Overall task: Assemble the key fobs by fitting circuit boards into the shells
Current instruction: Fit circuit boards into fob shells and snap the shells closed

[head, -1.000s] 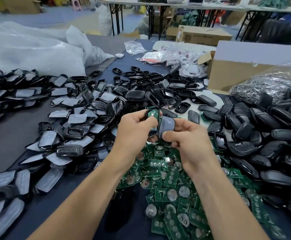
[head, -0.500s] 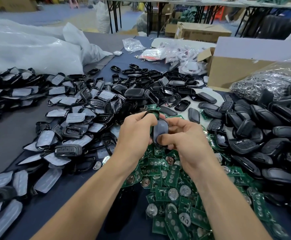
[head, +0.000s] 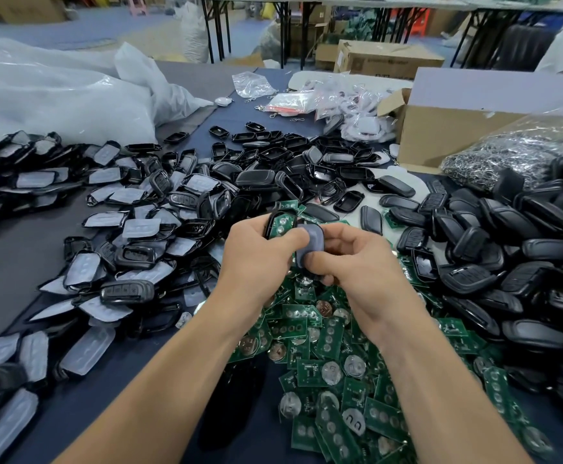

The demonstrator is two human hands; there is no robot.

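the front shell is a glossy black plastic frame, held upright in the left hand, whose fingers curl round its outer edge. a green circuit board with round silvery contact pads sits inside the frame. just beside it, touching the frame's right edge, is a back cover: a smooth rounded rectangle with a dull grey-blue sheen. the right hand pinches it, thumb across its lower face and fingers curled behind. both hands meet in the middle of the view, raised above the table, which is covered in dark blue cloth.

directly under the hands lies a heap of loose boards, flat green pieces with rows of pads, some carrying shiny coin cells. to the right rises a pile of back shells, matte black, domed and ribbed. to the left spreads a pile of front frames, many fitted with milky translucent rubber button pads, and a few showing their dark button faces. further back, empty black frames lie scattered open side up.

at the far right stands an open cardboard box, and beside it a clear bag of tangled metal rings. a large crinkled white plastic bag fills the far left.
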